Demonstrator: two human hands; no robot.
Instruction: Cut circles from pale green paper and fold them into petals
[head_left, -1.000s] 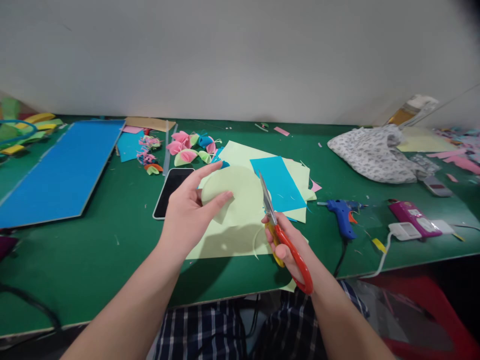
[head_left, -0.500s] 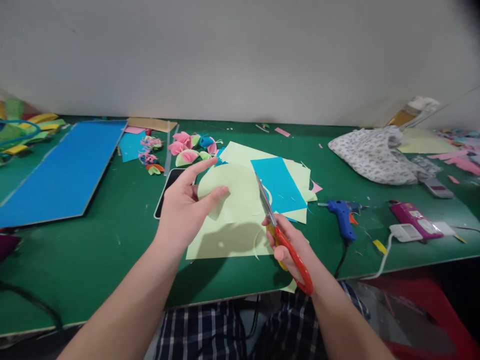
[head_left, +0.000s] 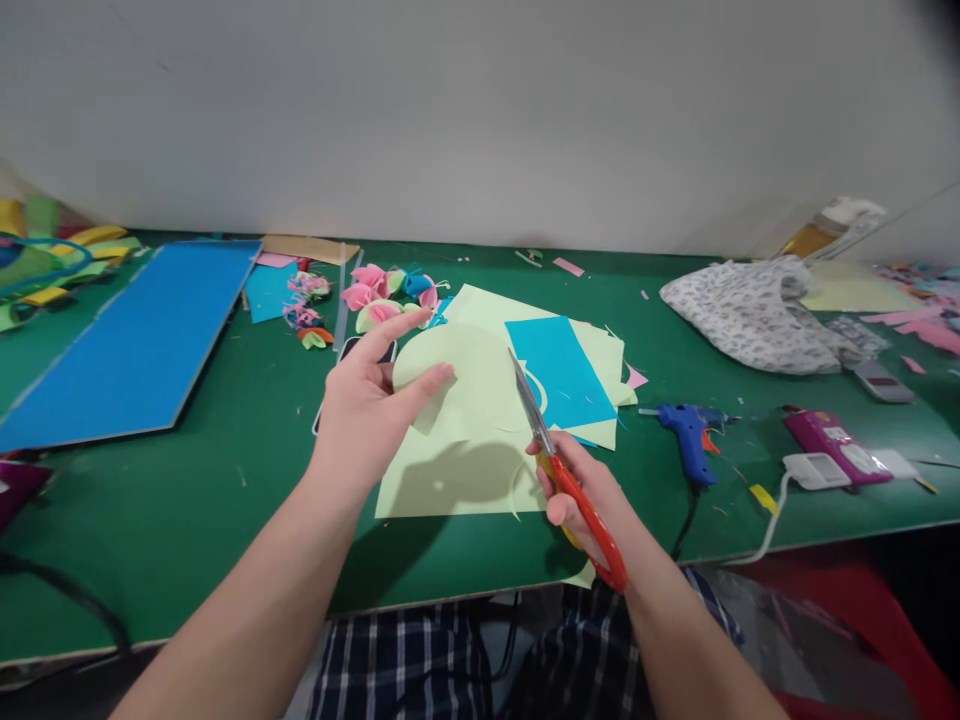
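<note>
Paper disc (head_left: 482, 372) has scissors (head_left: 541, 432) at its right edge.

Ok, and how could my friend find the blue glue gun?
On the long green table, look just right of the right hand and its metal scissors with red and yellow grips. The blue plastic glue gun lies there, a black cord running from its grip. Its orange trigger sets it apart from the flat purple case farther right.

A plain grey wall (head_left: 480, 120) rises behind the green tabletop (head_left: 247, 540).
</note>
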